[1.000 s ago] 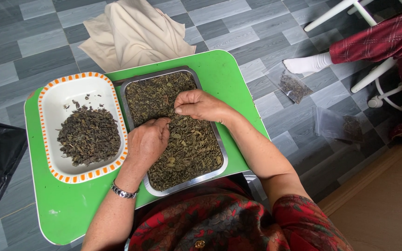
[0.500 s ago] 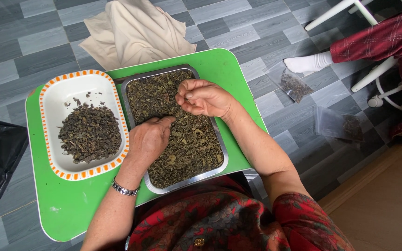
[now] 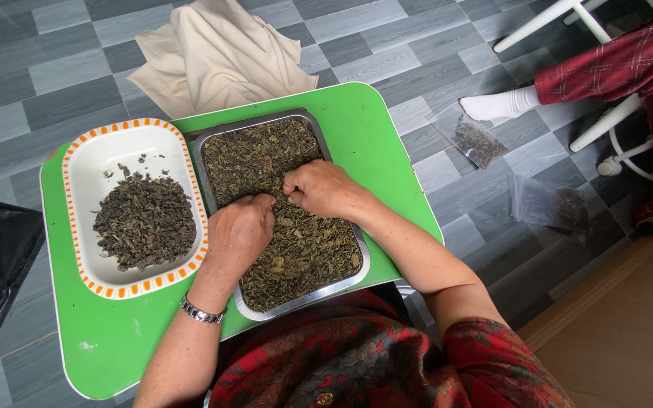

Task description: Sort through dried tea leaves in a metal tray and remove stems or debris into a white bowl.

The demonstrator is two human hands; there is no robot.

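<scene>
One green table (image 3: 387, 128) is carrying everything, with one cream cloth (image 3: 213, 53) lying on the floor at its 12 o'clock edge. One metal tray (image 3: 357, 268) of dried leaves (image 3: 251, 155) is sitting at the centre, and one white dish (image 3: 107, 159) with an orange-dashed rim is lying just beside it at 9 o'clock, holding a smaller heap. Two clear bags (image 3: 478, 140) are resting on the floor toward 3 o'clock. Since a second ago the right hand (image 3: 323, 189) is dropping from the tray's 12 o'clock half toward its middle, meeting the left hand (image 3: 239, 230); both are now working one patch of leaves. Both hands are curling, fingertips buried in the leaves; whether they are pinching any I cannot tell.
</scene>
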